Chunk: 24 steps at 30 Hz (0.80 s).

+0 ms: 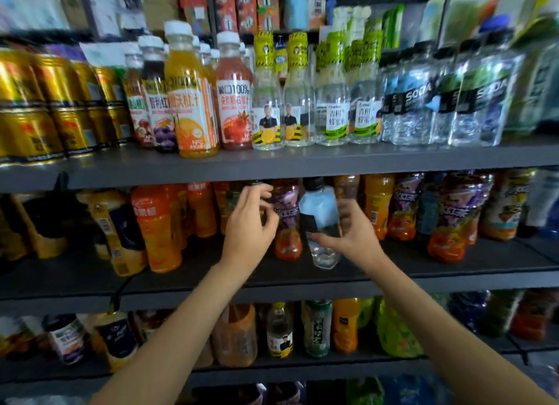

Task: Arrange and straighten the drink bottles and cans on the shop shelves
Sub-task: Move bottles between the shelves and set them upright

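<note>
On the middle shelf (302,283) stands a clear soda bottle (321,220) with a black cap and a light blue and black label. My right hand (354,235) is wrapped around its lower half from the right. My left hand (251,223) hovers just left of it with fingers spread, in front of a dark green-capped bottle (239,202) and beside a purple-labelled tea bottle (287,220); it holds nothing. Orange juice bottles (157,226) stand further left on the same shelf.
The upper shelf (302,162) carries gold cans (36,108), juice bottles (193,96), clear honey-water bottles (332,102) and soda bottles (414,102). More purple and orange bottles (453,217) fill the middle shelf's right side. The lower shelf holds mixed bottles (279,329).
</note>
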Tool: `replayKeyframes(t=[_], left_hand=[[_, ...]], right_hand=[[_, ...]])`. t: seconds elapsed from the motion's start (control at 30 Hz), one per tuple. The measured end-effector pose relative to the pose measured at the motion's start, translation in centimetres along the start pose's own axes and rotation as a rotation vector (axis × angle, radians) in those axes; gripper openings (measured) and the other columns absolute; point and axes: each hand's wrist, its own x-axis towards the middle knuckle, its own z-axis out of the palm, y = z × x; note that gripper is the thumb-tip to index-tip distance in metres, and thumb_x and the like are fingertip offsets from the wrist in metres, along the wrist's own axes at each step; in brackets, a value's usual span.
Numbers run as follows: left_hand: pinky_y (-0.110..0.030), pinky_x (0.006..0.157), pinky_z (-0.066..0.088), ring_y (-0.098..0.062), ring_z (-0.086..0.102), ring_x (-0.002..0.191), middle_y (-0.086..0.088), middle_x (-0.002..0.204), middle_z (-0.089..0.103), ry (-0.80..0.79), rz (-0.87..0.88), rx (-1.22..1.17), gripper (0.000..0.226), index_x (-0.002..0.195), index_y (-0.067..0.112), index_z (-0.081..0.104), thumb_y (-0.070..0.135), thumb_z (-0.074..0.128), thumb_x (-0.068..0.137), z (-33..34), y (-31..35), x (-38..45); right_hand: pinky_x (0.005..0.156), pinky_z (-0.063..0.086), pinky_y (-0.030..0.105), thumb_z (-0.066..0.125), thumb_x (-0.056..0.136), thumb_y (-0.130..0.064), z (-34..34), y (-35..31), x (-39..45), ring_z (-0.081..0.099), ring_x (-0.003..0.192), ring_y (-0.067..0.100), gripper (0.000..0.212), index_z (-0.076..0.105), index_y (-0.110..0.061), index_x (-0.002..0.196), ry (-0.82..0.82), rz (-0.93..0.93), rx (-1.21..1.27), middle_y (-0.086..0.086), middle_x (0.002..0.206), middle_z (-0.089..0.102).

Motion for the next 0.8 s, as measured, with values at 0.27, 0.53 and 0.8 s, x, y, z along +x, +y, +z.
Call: replayKeyframes(t=[0.27,0.53,0.8], left_hand=[[-0.041,0.096,0.042,-0.025,0.046,0.123,-0.006,0.140,0.043,-0.102,-0.311,-0.029,0.043,0.136,0.030,0.041,0.038,0.040,0.094,9.4,2.0,-8.8],[-0.048,0.079,0.054,-0.029,0.036,0.132,0.000,0.142,0.046,-0.400,0.022,0.400,0.060,0.139,0.033,0.032,0.031,0.053,0.083,14.5,-3.0,-15.0],[-0.051,0.101,0.035,-0.032,0.033,0.134,-0.005,0.146,0.039,-0.386,-0.162,0.375,0.049,0.136,0.024,0.046,0.024,0.042,0.087,10.6,-1.2,-16.3]], right_hand=[[0.089,0.048,0.037,0.051,0.083,-0.019,4.4,4.5,-3.2,0.055,0.104,0.024,0.053,0.038,-0.015,0.134,0.301,-0.221,-0.417,0.007,0.115,0.055],[0.103,0.018,0.052,0.036,0.090,-0.037,5.7,13.1,-6.6,0.056,0.110,0.035,0.040,0.067,-0.022,0.111,0.276,0.004,-0.899,0.009,0.116,0.063],[0.104,0.026,0.056,0.034,0.090,-0.044,1.9,11.5,-8.3,0.051,0.110,0.038,0.051,0.057,-0.014,0.124,0.129,-0.033,-0.695,0.017,0.117,0.057]])
